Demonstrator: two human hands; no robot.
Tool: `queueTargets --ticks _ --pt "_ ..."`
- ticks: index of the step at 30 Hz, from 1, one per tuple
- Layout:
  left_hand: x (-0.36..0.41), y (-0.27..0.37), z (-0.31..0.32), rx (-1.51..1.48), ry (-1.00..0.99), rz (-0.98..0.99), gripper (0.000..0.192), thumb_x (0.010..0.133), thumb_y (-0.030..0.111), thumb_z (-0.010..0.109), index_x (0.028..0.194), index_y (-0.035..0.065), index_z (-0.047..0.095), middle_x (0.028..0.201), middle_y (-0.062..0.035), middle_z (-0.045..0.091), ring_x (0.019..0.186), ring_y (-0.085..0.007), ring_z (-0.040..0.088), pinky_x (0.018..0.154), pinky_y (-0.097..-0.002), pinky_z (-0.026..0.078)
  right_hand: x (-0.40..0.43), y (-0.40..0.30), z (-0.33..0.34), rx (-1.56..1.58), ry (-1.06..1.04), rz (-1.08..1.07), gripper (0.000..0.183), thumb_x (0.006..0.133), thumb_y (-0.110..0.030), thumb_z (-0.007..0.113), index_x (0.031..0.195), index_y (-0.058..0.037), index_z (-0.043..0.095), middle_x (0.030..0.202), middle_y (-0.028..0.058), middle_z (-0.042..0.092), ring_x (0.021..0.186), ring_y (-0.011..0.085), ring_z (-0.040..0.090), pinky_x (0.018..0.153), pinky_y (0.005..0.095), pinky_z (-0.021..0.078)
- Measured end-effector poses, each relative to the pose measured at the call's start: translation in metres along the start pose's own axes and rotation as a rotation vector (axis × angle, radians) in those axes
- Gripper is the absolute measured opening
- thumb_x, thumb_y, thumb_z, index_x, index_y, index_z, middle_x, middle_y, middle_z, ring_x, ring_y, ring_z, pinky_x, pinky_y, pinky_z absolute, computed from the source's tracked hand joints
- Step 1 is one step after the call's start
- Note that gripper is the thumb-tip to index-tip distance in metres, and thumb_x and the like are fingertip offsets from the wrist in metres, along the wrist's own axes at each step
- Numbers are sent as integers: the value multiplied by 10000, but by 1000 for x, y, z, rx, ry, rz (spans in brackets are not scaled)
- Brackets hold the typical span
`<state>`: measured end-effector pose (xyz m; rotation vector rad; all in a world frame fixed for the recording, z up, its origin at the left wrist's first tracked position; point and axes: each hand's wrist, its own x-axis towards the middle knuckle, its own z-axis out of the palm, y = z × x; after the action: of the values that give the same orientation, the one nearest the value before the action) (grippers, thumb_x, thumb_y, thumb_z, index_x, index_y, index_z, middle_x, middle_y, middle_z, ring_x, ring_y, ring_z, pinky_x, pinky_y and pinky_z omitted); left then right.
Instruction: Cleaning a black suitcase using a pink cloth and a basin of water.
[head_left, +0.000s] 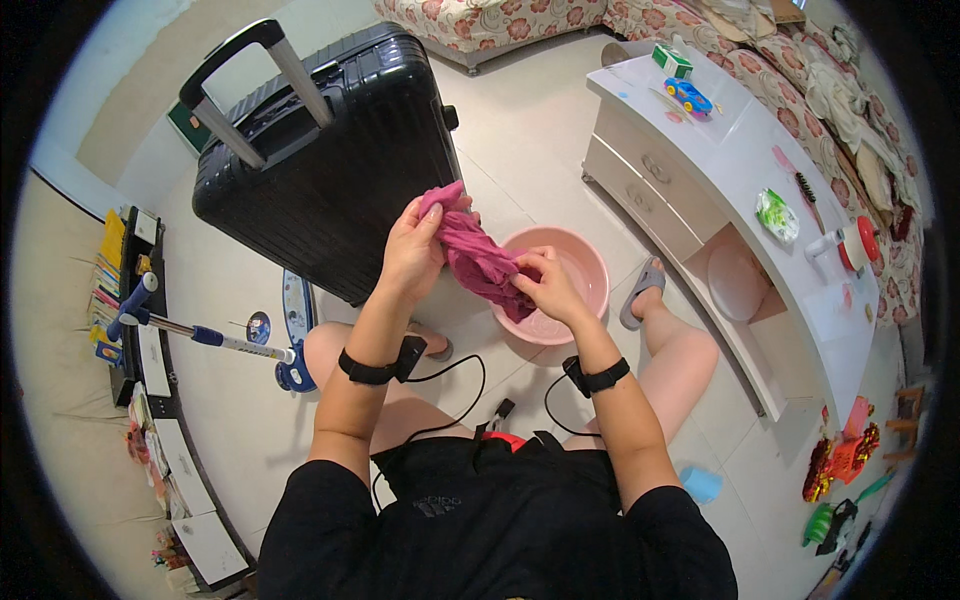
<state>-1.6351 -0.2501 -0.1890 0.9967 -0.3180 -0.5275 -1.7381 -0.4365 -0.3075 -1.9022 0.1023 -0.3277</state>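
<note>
A crumpled magenta cloth (476, 255) is stretched between my two hands, in front of my knees. My left hand (415, 244) grips its upper end, thumb on top, close to the side of the black suitcase. Its lower right part is pinched by my right hand (551, 281), over the pink plastic basin (589, 259) on the floor. The cloth covers part of the basin's left side. The black hard-shell suitcase (352, 172) stands upright beyond my left hand with its telescopic handle (296, 79) pulled out.
A blue-and-white child's scooter (300, 360) stands by my left knee. To the right curves a white table (739, 150) with drawers, bearing a toy car (688, 97), a hairbrush (806, 187) and a green-and-white packet (777, 216). A light blue cup (701, 485) lies on the floor. Cables hang from both wrist straps.
</note>
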Motion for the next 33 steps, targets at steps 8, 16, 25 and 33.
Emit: queueTargets --ticks 8,16,25,33 --pt "-58 20 -16 111 157 30 313 1023 189 399 1295 70 498 1205 -121 600 1059 -236 611 899 -412 521 -36 -68 -20 943 -95 259 207 966 -163 483 1023 2 594 1057 66 633 963 138 601 855 285 480" --pt "-97 0 -29 258 274 -300 838 910 511 557 1481 137 72 1416 -321 281 1147 -384 532 869 -496 496 -56 -121 -2 1032 -163 161 387 872 32 587 1234 33 452 1090 128 617 981 194 638 840 329 551" --pt "-117 -38 -38 -70 266 -316 516 846 67 699 1292 18 445 1046 -103 639 949 -206 629 851 -353 518 -49 -87 31 919 -97 420 186 932 -103 547 1101 -32 517 1001 65 602 894 153 607 787 320 522" --pt "-105 11 -97 89 348 -109 421 835 -24 668 1224 12 513 912 -86 613 811 -171 638 722 -290 555 -23 -79 0 730 197 408 219 823 -27 593 1033 -30 530 822 43 575 671 126 558 576 251 459"
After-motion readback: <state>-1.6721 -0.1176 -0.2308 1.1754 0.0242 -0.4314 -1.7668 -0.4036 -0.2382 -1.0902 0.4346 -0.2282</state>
